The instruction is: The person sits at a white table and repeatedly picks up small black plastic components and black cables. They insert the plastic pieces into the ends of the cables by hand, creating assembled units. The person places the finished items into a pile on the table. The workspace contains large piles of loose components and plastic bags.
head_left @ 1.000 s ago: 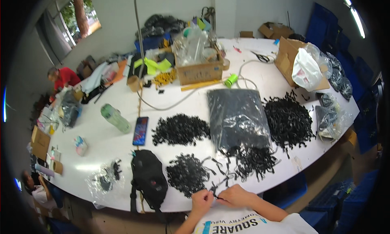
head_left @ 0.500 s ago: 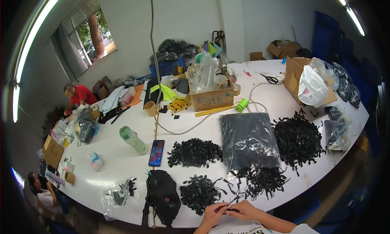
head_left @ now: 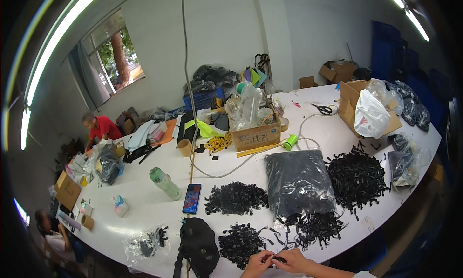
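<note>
At the table's near edge my left hand [head_left: 259,263] and my right hand [head_left: 294,261] are close together, both with fingers pinched. A small black strap piece [head_left: 279,259] shows between them; its exact shape is too small to make out. Just left of my hands lies a heap of small black plastic parts [head_left: 241,244]. Beyond my right hand, a pile of black looped strap pieces [head_left: 318,229] spreads in front of a flat black bundle in clear plastic [head_left: 300,184]. A few loose pieces lie between the two heaps.
Another heap of small black parts [head_left: 236,198] and a larger pile of black straps [head_left: 358,175] lie farther off. A black bag [head_left: 198,246], phone [head_left: 192,199], green bottle [head_left: 165,184] and cardboard box [head_left: 255,137] stand about. Two people [head_left: 102,128] are at the left.
My view has tilted up, so the table and my hands sit lower in the picture. My hands stay together, and the dark piece between them shows more plainly.
</note>
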